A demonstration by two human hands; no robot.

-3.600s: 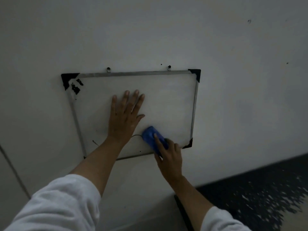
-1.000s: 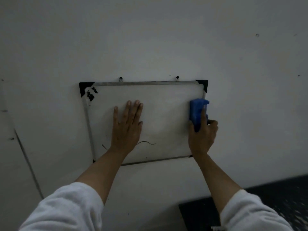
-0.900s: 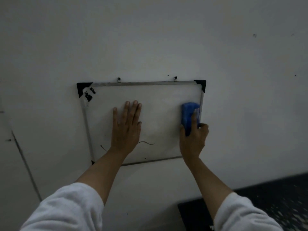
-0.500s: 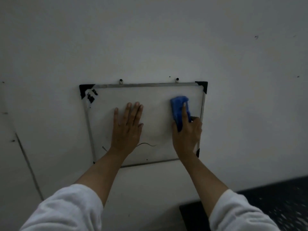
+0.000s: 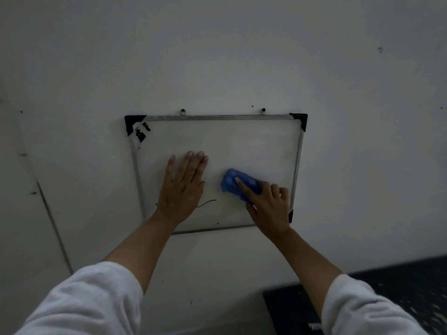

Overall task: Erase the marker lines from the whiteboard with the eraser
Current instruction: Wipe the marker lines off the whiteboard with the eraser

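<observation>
Gripping the blue eraser [image 5: 239, 185], our right hand [image 5: 269, 206] curls round it with the forefinger laid along its top and presses it on the lower right part of the whiteboard [image 5: 254, 146]. Our left hand [image 5: 182, 189] lies flat on the board's lower middle, fingers straight and close together. Between the two hands we see a thin marker line [image 5: 207, 203] running out from under the left palm. Black smudges [image 5: 141, 132] sit by the top left corner.
</observation>
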